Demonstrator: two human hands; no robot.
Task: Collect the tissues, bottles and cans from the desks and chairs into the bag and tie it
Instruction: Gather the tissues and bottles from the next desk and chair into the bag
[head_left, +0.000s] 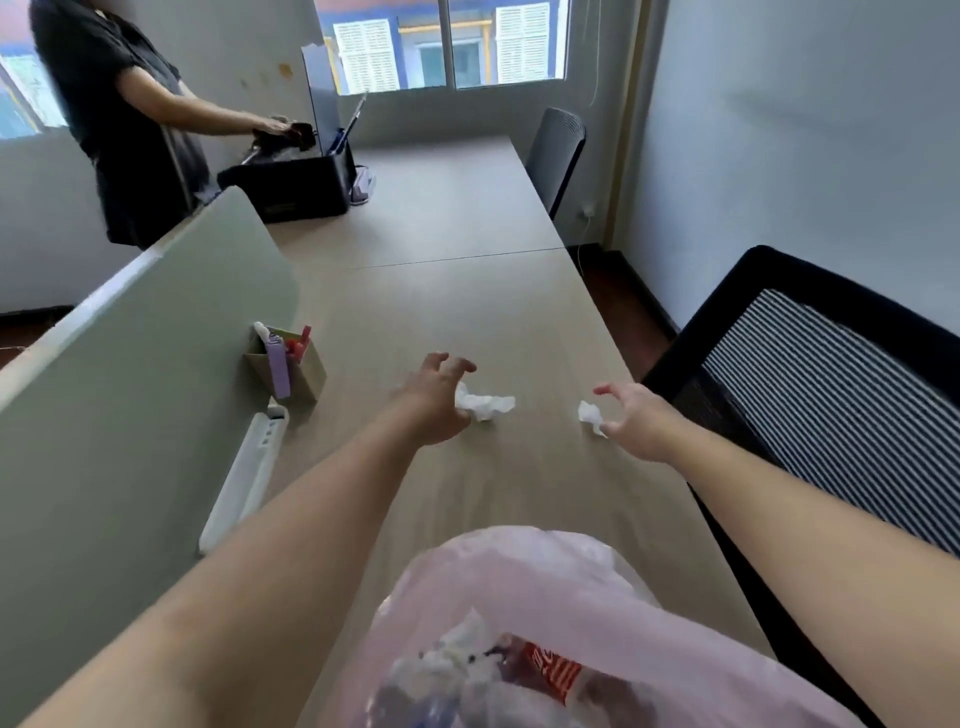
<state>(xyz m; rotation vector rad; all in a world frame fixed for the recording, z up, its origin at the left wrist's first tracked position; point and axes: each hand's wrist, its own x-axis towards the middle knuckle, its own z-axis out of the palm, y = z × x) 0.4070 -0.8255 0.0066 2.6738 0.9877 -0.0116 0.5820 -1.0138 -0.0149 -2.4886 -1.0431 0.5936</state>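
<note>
Two crumpled white tissues lie on the long wooden desk (467, 312). My left hand (436, 397) hovers with fingers spread right over the left side of the larger tissue (488, 405). My right hand (636, 418) is open too, fingers curled beside the smaller tissue (589, 415), close to the desk's right edge. Neither hand holds anything. A translucent pink bag (545, 639) sits at the near end of the desk, with tissues and a red-labelled wrapper or bottle showing inside.
A grey-green divider panel (130, 389) runs along the left, with a cardboard pen holder (285, 364) and a white power strip (244, 478) beside it. A black mesh chair (831, 364) stands to the right. A person in black handles a black box (296, 182) at the far end.
</note>
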